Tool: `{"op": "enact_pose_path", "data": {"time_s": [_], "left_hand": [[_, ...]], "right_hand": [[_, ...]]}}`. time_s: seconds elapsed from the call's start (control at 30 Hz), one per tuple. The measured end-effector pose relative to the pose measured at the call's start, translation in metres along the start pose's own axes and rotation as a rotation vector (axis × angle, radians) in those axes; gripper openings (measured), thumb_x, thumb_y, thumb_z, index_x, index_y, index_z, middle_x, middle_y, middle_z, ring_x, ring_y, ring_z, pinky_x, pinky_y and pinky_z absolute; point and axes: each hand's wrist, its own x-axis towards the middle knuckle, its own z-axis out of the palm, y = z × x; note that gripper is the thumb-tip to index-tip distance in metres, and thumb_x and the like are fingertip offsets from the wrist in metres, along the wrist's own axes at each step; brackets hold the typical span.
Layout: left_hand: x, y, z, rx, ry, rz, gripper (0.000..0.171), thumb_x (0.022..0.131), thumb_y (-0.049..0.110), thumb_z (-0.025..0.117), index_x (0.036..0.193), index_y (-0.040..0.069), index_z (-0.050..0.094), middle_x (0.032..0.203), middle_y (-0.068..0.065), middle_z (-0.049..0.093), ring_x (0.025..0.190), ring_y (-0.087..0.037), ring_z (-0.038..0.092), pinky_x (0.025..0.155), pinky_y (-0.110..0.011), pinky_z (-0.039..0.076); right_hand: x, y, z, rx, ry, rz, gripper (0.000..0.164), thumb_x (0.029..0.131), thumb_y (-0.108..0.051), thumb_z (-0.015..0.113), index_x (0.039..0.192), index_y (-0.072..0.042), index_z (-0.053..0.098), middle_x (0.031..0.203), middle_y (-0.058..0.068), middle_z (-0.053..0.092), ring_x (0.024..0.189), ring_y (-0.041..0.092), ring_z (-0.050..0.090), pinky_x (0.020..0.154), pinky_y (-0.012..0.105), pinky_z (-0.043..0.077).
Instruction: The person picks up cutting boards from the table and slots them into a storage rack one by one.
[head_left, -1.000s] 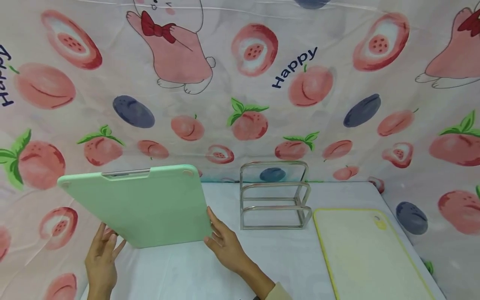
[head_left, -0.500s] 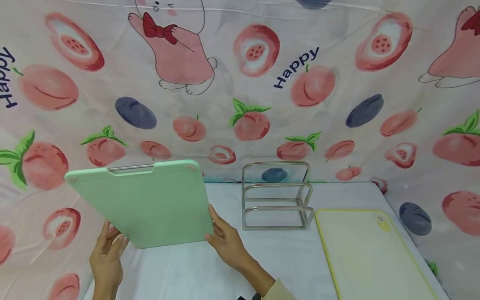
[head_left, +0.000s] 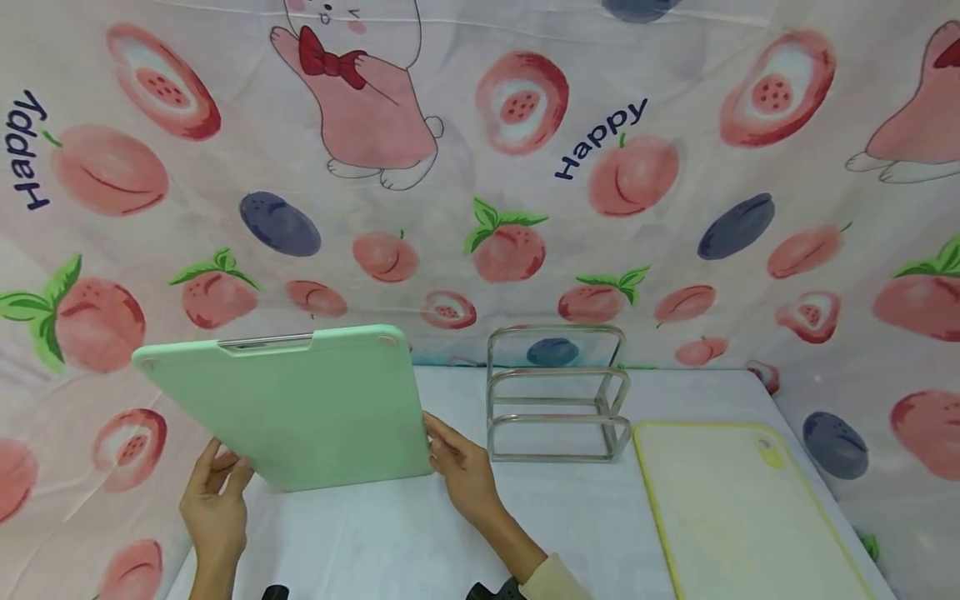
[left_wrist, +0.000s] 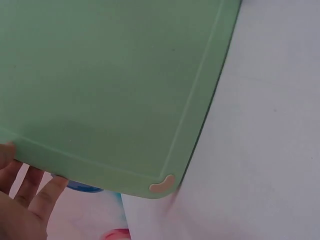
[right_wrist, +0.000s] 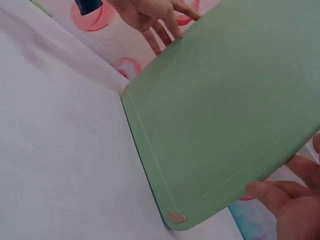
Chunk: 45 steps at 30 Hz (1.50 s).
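A light green cutting board [head_left: 292,417] stands tilted at the left of the head view, with a slot handle in its top edge and small pinkish corner pads. Its lower edge is at the white table; whether it bears on it I cannot tell. The left hand [head_left: 215,510] holds the board's left side edge, thumb on the near face in the left wrist view, where the green board [left_wrist: 110,90] fills the upper left. On the opposite side edge, the right hand [head_left: 467,479] pinches the board; its thumb shows on the near face in the right wrist view.
A metal wire rack [head_left: 555,417] with upright loops stands behind and right of the board. Farther right lies a whitish cutting board [head_left: 735,508] with a yellow rim, flat on the table [head_left: 360,550]. A fruit-printed cloth [head_left: 450,192] hangs behind.
The green board stays tilted between both hands, with only slight movement. The right thumb has shifted closer to the board's edge. The whole head view has drifted slightly.
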Motion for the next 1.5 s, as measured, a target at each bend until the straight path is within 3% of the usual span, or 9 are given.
{"op": "enact_pose_path", "data": {"time_s": [0.13,0.27,0.33,0.4,0.63,0.87,1.07,1.33,1.5], "left_hand": [[0.000,-0.002,0.002,-0.045,0.002,0.072,0.038,0.085,-0.018,0.059,0.121,-0.006,0.061,0.085,-0.003,0.056,0.078,-0.005,0.059,0.071,-0.015,0.052],[0.001,-0.004,0.005,-0.167,-0.002,0.074,0.026,0.085,-0.015,0.060,0.111,-0.016,0.060,0.082,-0.009,0.057,0.072,-0.008,0.062,0.069,-0.022,0.054],[0.002,-0.004,0.005,-0.167,0.000,0.062,0.023,0.085,-0.014,0.061,0.108,-0.016,0.061,0.080,-0.009,0.057,0.071,-0.008,0.063,0.068,-0.022,0.054],[0.003,-0.004,0.005,-0.159,0.002,0.055,0.021,0.085,-0.016,0.060,0.107,-0.016,0.061,0.080,-0.009,0.057,0.070,-0.007,0.063,0.067,-0.022,0.054],[0.007,0.000,0.006,-0.148,0.031,0.039,0.020,0.082,-0.025,0.056,0.098,-0.016,0.062,0.074,-0.007,0.056,0.064,-0.007,0.061,0.063,-0.021,0.054],[0.007,0.003,0.009,-0.201,0.038,0.050,0.021,0.081,-0.027,0.054,0.099,-0.017,0.061,0.073,-0.008,0.056,0.062,-0.008,0.061,0.063,-0.024,0.054],[0.012,0.012,0.016,-0.173,0.028,0.080,0.022,0.082,-0.025,0.054,0.102,-0.017,0.061,0.074,-0.009,0.055,0.063,-0.010,0.060,0.064,-0.023,0.054],[0.020,0.023,0.031,-0.225,0.011,0.069,0.022,0.082,-0.024,0.057,0.103,-0.018,0.060,0.075,-0.009,0.055,0.064,-0.011,0.062,0.063,-0.025,0.055],[0.026,0.028,0.042,-0.240,0.004,0.078,0.022,0.081,-0.024,0.057,0.102,-0.017,0.062,0.074,-0.009,0.055,0.064,-0.012,0.060,0.063,-0.026,0.055]], "right_hand": [[0.008,0.002,0.003,-0.096,0.139,-0.053,0.025,0.094,-0.014,0.062,0.118,-0.009,0.067,0.113,0.003,0.068,0.102,0.019,0.064,0.082,0.029,0.054],[0.016,0.002,0.006,-0.130,0.259,-0.069,0.012,0.084,-0.016,0.074,0.096,-0.012,0.073,0.093,-0.003,0.071,0.090,0.014,0.066,0.077,0.030,0.054],[0.018,0.002,0.007,-0.132,0.286,-0.080,0.010,0.082,-0.016,0.076,0.092,-0.013,0.073,0.089,-0.004,0.071,0.086,0.014,0.066,0.075,0.031,0.053],[0.020,0.002,0.007,-0.135,0.298,-0.098,0.011,0.082,-0.015,0.077,0.092,-0.013,0.074,0.087,-0.004,0.071,0.083,0.013,0.066,0.074,0.031,0.053],[0.020,-0.040,0.010,-0.103,0.289,-0.136,0.011,0.079,0.005,0.074,0.090,0.004,0.072,0.087,0.014,0.071,0.080,0.030,0.066,0.068,0.028,0.054],[0.029,-0.045,0.008,-0.120,0.289,-0.223,0.009,0.076,0.008,0.074,0.085,0.006,0.071,0.085,0.016,0.071,0.082,0.029,0.068,0.065,0.029,0.056],[0.038,-0.052,0.002,-0.126,0.270,-0.288,0.009,0.075,0.011,0.074,0.083,0.008,0.070,0.084,0.019,0.070,0.080,0.031,0.068,0.067,0.032,0.057],[0.050,-0.060,-0.009,-0.114,0.272,-0.334,0.009,0.076,0.012,0.073,0.085,0.010,0.070,0.085,0.021,0.070,0.082,0.034,0.068,0.070,0.033,0.057],[0.055,-0.067,-0.016,-0.144,0.312,-0.310,0.010,0.076,0.009,0.074,0.086,0.009,0.071,0.086,0.019,0.070,0.081,0.033,0.068,0.072,0.034,0.056]]}}
